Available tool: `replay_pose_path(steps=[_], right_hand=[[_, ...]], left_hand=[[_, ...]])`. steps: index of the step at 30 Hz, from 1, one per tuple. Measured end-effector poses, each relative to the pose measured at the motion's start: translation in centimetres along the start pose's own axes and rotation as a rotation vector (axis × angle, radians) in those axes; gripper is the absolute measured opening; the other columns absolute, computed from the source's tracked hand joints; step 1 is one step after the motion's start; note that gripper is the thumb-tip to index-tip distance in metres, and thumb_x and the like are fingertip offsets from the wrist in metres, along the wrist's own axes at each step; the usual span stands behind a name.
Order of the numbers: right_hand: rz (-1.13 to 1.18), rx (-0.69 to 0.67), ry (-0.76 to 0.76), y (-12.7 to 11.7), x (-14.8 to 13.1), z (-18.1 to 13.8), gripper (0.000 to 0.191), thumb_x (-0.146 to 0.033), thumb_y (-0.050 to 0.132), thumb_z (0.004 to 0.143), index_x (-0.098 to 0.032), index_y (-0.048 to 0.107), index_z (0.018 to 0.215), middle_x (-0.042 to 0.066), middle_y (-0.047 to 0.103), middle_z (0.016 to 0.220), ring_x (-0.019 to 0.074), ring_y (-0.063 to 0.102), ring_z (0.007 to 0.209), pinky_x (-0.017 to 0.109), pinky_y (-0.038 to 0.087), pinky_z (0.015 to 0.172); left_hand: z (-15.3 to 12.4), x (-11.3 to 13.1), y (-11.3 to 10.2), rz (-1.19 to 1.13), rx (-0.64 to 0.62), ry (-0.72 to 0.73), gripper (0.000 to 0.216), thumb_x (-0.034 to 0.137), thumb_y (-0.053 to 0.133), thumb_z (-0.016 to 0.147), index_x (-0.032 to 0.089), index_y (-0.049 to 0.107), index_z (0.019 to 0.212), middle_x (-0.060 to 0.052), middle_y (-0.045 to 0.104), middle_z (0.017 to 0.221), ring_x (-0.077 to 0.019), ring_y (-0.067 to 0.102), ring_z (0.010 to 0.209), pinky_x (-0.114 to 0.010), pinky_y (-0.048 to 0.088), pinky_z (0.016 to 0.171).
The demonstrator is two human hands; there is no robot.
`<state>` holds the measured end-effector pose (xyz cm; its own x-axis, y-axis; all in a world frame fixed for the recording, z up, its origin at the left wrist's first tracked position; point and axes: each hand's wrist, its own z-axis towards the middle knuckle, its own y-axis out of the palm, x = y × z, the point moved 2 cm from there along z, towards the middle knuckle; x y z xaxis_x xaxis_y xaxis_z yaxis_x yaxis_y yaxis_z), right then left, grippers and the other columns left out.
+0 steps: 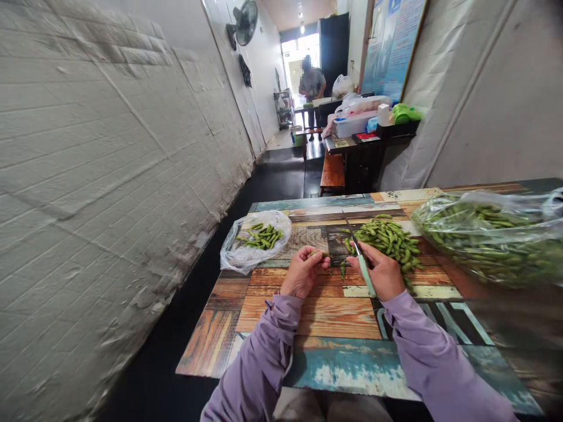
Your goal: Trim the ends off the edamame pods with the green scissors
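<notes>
My left hand (303, 272) is closed, pinching a small green soybean pod (324, 254) between thumb and fingers above the table. Just to its right, my right hand (385, 274) grips scissors with a pale green handle (366, 274); their dark blades point away from me and are seen nearly edge-on. A heap of soybean pods (389, 237) lies on the table right behind my right hand. On the left, more cut-looking pods (263, 236) rest on a clear plastic bag (233, 252). Single pods and bits lie between the hands.
A big clear bag (488, 240) full of pods stands at the right of the patchwork-patterned table (308, 319). White walls run along both sides. Further back are a table with tubs and bags (356, 123), an orange bench (333, 171), a wall fan (245, 23) and a person (312, 82) standing.
</notes>
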<state>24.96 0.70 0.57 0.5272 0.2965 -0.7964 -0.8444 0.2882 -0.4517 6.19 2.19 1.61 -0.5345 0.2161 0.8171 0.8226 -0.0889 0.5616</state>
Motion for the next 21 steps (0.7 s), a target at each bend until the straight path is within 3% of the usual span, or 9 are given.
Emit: replay_pose_path(steps=[3,7,13,21], right_hand=[[-0.075,-0.02,-0.059,0.0,-0.5,-0.1,0.046,-0.047,0.065,0.073,-0.024,0.063,0.113,0.006,0.07,0.103,0.0233,0.067,0.09,0.035,0.054,0.08],[-0.177,-0.169,-0.217,0.5,-1.1,-0.4,0.05,-0.044,0.065,0.074,-0.022,0.059,0.118,0.006,0.066,0.091,0.0194,0.063,0.078,0.032,0.054,0.071],[-0.181,-0.247,-0.235,1.3,-0.9,-0.7,0.051,-0.041,0.064,0.075,-0.023,0.055,0.121,0.004,0.063,0.095,0.0166,0.061,0.077,0.029,0.053,0.071],[-0.19,-0.234,-0.259,1.3,-1.0,-0.7,0.048,-0.043,0.063,0.076,-0.023,0.056,0.119,0.005,0.064,0.092,0.0176,0.061,0.075,0.03,0.052,0.071]], left_hand=[[0.0,0.4,-0.3,-0.079,0.045,0.015,0.038,0.024,0.082,0.057,0.016,0.049,0.074,0.002,0.061,0.071,-0.0105,0.061,0.066,-0.021,0.045,0.059],[0.1,1.2,-0.6,-0.148,0.095,0.07,0.036,0.021,0.081,0.057,0.017,0.05,0.075,0.006,0.054,0.063,-0.0053,0.052,0.054,-0.016,0.039,0.05],[-0.3,1.4,0.0,-0.218,0.003,0.03,0.033,0.022,0.078,0.061,0.017,0.05,0.078,0.002,0.059,0.069,-0.0067,0.055,0.061,-0.017,0.043,0.057],[-0.6,0.0,0.8,-0.003,-0.102,-0.037,0.031,0.034,0.076,0.064,0.013,0.06,0.081,-0.002,0.061,0.074,-0.0077,0.053,0.058,-0.022,0.043,0.06]])
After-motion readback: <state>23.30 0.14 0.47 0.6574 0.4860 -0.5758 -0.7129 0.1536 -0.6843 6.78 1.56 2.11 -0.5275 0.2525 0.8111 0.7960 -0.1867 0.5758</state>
